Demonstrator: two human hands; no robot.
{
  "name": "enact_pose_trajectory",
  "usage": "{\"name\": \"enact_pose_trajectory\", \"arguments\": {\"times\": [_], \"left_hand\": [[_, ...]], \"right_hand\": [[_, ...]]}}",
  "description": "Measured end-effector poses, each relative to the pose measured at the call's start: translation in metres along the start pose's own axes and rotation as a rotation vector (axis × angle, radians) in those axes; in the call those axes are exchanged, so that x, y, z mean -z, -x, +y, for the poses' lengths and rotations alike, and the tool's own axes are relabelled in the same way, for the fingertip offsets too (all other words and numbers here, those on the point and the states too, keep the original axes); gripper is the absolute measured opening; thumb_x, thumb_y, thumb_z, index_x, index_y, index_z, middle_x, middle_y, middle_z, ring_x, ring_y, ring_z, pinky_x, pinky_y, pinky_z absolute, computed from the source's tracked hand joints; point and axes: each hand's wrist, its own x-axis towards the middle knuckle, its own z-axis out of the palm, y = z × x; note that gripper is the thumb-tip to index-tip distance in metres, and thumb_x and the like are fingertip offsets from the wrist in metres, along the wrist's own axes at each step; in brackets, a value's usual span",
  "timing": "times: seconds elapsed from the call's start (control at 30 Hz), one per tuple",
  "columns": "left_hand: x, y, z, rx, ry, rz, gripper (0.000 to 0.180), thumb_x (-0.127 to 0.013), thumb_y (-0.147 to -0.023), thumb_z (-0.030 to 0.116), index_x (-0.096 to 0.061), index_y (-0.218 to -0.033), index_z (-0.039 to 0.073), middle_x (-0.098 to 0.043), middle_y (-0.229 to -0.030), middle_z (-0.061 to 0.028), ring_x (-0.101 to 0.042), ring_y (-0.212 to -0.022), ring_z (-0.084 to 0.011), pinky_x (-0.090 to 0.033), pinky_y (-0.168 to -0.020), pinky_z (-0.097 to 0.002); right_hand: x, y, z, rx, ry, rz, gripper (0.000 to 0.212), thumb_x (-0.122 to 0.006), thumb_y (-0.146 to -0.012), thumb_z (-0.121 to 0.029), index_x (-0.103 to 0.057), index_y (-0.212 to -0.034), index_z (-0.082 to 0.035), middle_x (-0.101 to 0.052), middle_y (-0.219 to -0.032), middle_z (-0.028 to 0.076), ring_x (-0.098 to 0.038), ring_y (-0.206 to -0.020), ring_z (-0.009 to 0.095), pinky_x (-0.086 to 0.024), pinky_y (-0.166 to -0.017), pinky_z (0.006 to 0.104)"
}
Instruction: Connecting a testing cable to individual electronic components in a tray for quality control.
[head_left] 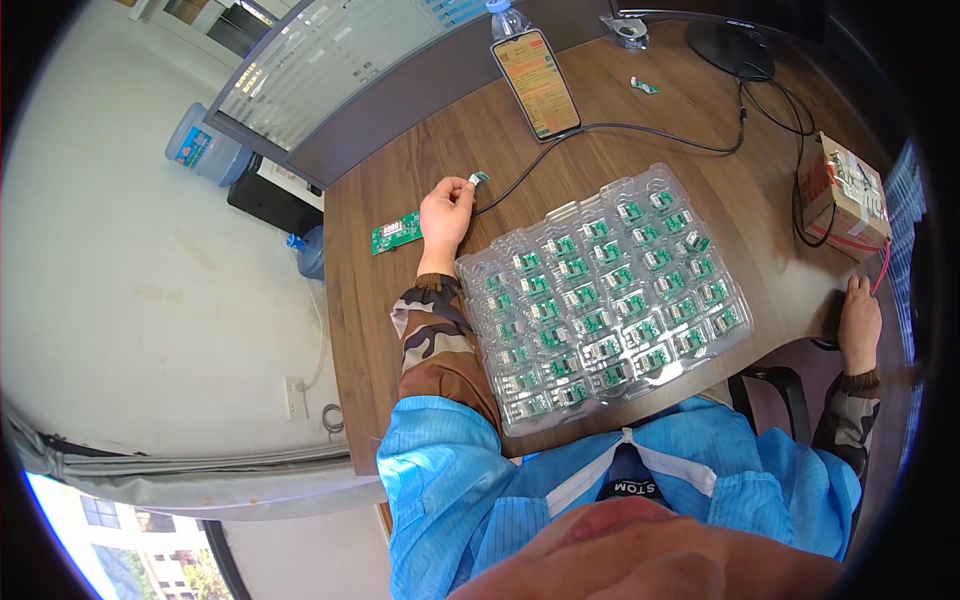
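Note:
Between the thumb and fingertips of my left hand [447,212] is a small green circuit board [481,178] with a white part on it. That hand is closed in a pinch, just above the desk. A longer green circuit board [397,233] with a white display part lies under and beside its wrist, partly covered. Right of the hand, a clear plastic blister tray [563,212] holds rows of small green boards; one board [697,242] sits tilted near its right side. My right hand [860,318] rests at the desk's right edge, fingers stretched out, close to a red wire [885,262].
A phone [537,84] leans against a bottle [508,20] at the back. Black cable [655,131] crosses the desk. A cardboard box [846,198] stands right, a monitor base [731,50] behind. A small loose board [644,86] lies at the back. A partition [400,110] borders the desk.

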Motion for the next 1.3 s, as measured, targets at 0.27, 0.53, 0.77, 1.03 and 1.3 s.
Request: {"name": "enact_pose_trajectory", "arguments": {"times": [0.27, 0.53, 0.77, 1.03, 1.3], "left_hand": [[0.001, 0.0, 0.002, -0.01, -0.006, 0.001, 0.013, -0.057, -0.076, 0.018, -0.061, -0.077, 0.005, -0.054, -0.057, 0.0016, -0.046, -0.05, -0.0118, -0.038, -0.049, -0.0233], [0.003, 0.002, 0.006, 0.029, -0.017, -0.031, 0.012, -0.056, -0.078, 0.015, -0.059, -0.078, 0.003, -0.056, -0.061, 0.0007, -0.046, -0.054, -0.009, -0.037, -0.052, -0.0199], [0.001, 0.001, 0.005, 0.015, -0.007, -0.035, 0.012, -0.056, -0.078, 0.015, -0.06, -0.078, 0.003, -0.055, -0.061, 0.0009, -0.046, -0.053, -0.0088, -0.037, -0.052, -0.0198], [0.002, 0.001, 0.005, 0.021, -0.028, -0.029, 0.012, -0.056, -0.078, 0.015, -0.06, -0.078, 0.003, -0.055, -0.061, 0.0011, -0.045, -0.053, -0.0087, -0.037, -0.051, -0.0197], [0.002, 0.003, 0.007, 0.035, 0.022, -0.027, 0.011, -0.056, -0.077, 0.014, -0.06, -0.078, 0.004, -0.055, -0.06, 0.0009, -0.045, -0.053, -0.0088, -0.037, -0.051, -0.0198]], "right_hand": [[-0.003, 0.0, 0.001, 0.014, 0.024, 0.008, 0.012, -0.043, -0.078, -0.003, -0.044, -0.09, -0.004, -0.048, -0.084, 0.009, -0.053, -0.057, 0.023, -0.046, -0.056, 0.0317], [-0.002, 0.0, 0.001, 0.018, 0.016, 0.003, 0.013, -0.042, -0.078, -0.004, -0.044, -0.091, -0.004, -0.047, -0.085, 0.009, -0.053, -0.057, 0.022, -0.045, -0.056, 0.0313], [-0.004, 0.002, 0.003, 0.022, 0.009, 0.027, 0.015, -0.042, -0.078, -0.003, -0.044, -0.093, -0.003, -0.047, -0.085, 0.01, -0.052, -0.058, 0.022, -0.045, -0.056, 0.0312], [-0.005, 0.0, 0.004, 0.028, -0.049, -0.008, 0.016, -0.041, -0.078, -0.002, -0.043, -0.094, -0.002, -0.047, -0.084, 0.011, -0.053, -0.058, 0.025, -0.045, -0.056, 0.0338], [0.006, -0.001, 0.007, 0.045, -0.102, -0.064, 0.016, -0.042, -0.077, 0.001, -0.044, -0.093, -0.001, -0.047, -0.085, 0.013, -0.055, -0.06, 0.028, -0.046, -0.057, 0.0362]]}}
